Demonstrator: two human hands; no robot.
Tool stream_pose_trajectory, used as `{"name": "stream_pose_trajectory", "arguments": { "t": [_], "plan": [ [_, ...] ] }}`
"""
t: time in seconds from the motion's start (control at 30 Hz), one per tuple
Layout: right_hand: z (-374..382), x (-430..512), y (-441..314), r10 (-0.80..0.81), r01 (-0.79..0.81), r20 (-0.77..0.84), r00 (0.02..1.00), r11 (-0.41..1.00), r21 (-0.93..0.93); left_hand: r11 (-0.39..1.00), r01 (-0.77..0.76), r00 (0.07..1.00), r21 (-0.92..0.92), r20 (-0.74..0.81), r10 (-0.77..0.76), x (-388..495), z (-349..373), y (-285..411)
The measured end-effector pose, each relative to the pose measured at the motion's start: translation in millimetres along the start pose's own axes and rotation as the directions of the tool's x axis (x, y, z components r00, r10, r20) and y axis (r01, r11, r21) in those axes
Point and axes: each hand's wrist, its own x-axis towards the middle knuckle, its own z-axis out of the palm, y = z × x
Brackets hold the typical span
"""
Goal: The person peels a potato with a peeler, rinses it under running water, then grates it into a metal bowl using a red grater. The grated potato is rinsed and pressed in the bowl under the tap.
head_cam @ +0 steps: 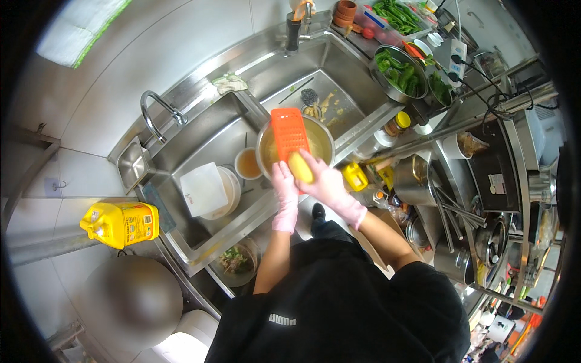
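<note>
Over a metal bowl (326, 144) rests an orange plastic grater (290, 131), its far end reaching past the bowl's middle. My left hand (285, 183), in a pink glove, grips the grater's near end. In my right hand (324, 178), gloved the same way, is a peeled yellow potato (300, 167), pressed on or just above the lower part of the grater. Pale shreds and liquid show inside the bowl, partly hidden by the grater. The bowl sits across the divider between two steel sink basins.
The left basin (204, 136) holds a bowl of brownish liquid (248, 163) and a white container (204, 188). Peelings and a scouring pad (309, 96) lie in the right basin. A faucet (152, 113) arches over the left basin. A pot of green peppers (399, 75) stands right; a yellow jug (120, 223), left.
</note>
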Motion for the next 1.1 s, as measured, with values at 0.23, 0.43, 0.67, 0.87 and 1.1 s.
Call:
{"name": "stream_pose_trajectory", "arguments": {
  "t": [0.23,0.43,0.67,0.87,1.1],
  "plan": [
    [18,156,30,0.344,-0.344,-0.126,0.93,0.939,0.024,0.975,-0.053,0.998,0.215,-0.006,0.055,-35,3,0],
    [-5,98,13,0.079,-0.076,-0.084,0.993,0.996,0.041,0.976,-0.019,0.999,0.216,-0.04,0.029,-17,1,14],
    [11,0,0,-0.036,0.029,-0.083,0.996,0.996,-0.089,0.978,-0.012,0.999,0.206,-0.04,0.021,-5,-2,20],
    [15,145,21,0.221,-0.233,-0.193,0.956,0.972,-0.04,0.948,-0.101,0.994,0.303,-0.004,0.107,-34,0,22],
    [-3,124,22,0.196,-0.2,0.036,0.98,0.962,0.184,0.98,0.076,0.997,0.182,-0.038,-0.07,-12,-3,12]
  ]
}}
